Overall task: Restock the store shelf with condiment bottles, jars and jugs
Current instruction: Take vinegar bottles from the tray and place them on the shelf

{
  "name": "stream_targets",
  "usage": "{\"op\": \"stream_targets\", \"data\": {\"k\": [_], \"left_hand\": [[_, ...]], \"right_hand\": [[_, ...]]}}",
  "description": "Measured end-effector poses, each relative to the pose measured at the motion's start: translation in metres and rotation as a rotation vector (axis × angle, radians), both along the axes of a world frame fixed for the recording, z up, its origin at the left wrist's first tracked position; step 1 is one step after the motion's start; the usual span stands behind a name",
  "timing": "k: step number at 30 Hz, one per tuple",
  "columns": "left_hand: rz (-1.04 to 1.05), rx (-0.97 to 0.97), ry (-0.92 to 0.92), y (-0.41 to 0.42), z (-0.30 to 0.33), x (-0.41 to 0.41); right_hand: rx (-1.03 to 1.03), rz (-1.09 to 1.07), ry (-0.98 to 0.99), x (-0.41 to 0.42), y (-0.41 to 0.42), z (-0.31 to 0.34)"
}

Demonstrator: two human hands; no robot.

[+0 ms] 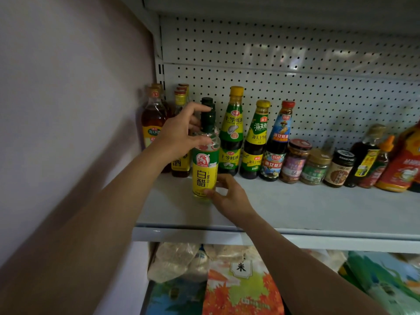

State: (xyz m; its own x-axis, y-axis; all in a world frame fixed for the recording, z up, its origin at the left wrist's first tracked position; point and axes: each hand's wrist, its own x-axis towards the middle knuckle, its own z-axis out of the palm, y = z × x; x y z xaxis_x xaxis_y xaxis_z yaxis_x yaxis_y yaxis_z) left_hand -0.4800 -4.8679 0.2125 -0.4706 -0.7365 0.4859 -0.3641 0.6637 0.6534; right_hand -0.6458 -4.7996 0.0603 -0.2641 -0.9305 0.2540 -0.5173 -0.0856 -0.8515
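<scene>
Right now the vinegar bottle (205, 164) stands upright on the shelf (318, 212), near its front edge and toward the left end, just ahead of the back row. The left hand (179, 135) curls round its shoulder and neck, one finger up by the black cap, while the right hand (227, 194) pinches its base; both grips look light. Behind it the row runs right: cooking wine bottles (156, 123), oyster sauce bottles (234, 130), small jars (316, 167) and darker bottles. Judging by that, stocking is well along; this bottle probably needs sliding back, and much front space remains unfilled.
</scene>
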Motion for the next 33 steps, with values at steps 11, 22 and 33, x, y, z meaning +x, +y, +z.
{"op": "stream_targets", "data": {"k": [11,22,33], "left_hand": [[-0.028,0.048,-0.171,-0.011,0.008,0.004],[0.086,-0.028,-0.200,-0.037,0.008,-0.010],[0.107,-0.064,-0.143,-0.057,0.005,-0.012]], "right_hand": [[0.009,0.027,0.025,-0.002,-0.014,-0.001],[0.023,-0.069,0.115,-0.003,-0.045,0.000],[0.133,-0.241,0.199,0.000,-0.067,-0.001]]}}
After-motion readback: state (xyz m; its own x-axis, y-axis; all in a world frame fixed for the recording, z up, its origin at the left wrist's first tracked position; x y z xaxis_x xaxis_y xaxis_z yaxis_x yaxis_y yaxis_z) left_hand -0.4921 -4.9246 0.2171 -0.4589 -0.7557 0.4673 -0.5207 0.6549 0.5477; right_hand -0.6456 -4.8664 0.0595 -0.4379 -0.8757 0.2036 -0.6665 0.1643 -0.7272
